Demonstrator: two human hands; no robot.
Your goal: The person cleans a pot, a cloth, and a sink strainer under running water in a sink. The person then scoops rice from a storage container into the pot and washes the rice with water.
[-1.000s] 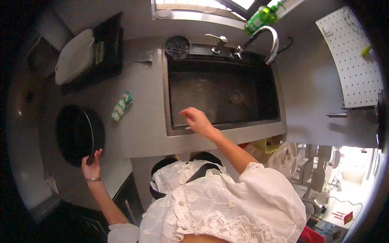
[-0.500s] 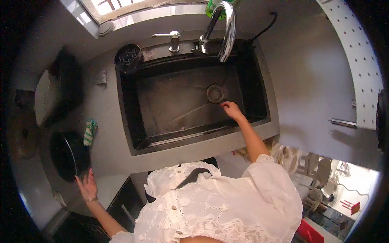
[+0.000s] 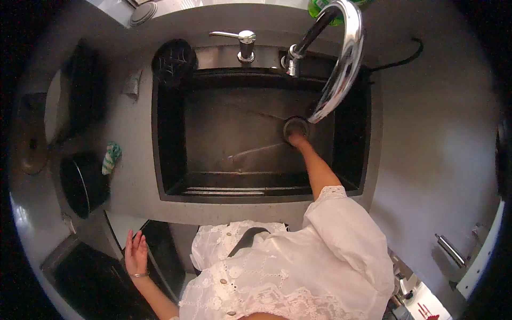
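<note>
My right hand [image 3: 297, 138] reaches down into the dark sink [image 3: 229, 120], at the round drain [image 3: 295, 125]. Its fingers dip into the drain opening and are hidden there, so I cannot make out whether they grip anything. Above that arm curves the chrome faucet [image 3: 349, 64]. My left hand [image 3: 136, 255] is raised off to the lower left, in front of the counter edge. Its fingers are stretched out and nothing is in them. A thin band circles the left wrist.
Behind the sink stand a soap dispenser pump [image 3: 246, 45] and a green bottle [image 3: 325, 10]. A dark round holder [image 3: 174, 61] sits at the back left corner. On the left counter are a green-and-white cloth [image 3: 111, 158] and a black pot [image 3: 85, 184].
My right hand has moved from beside the drain down into it. The left hand has shifted away from the black pot, toward my body. The camera view has turned and moved closer to the sink.
</note>
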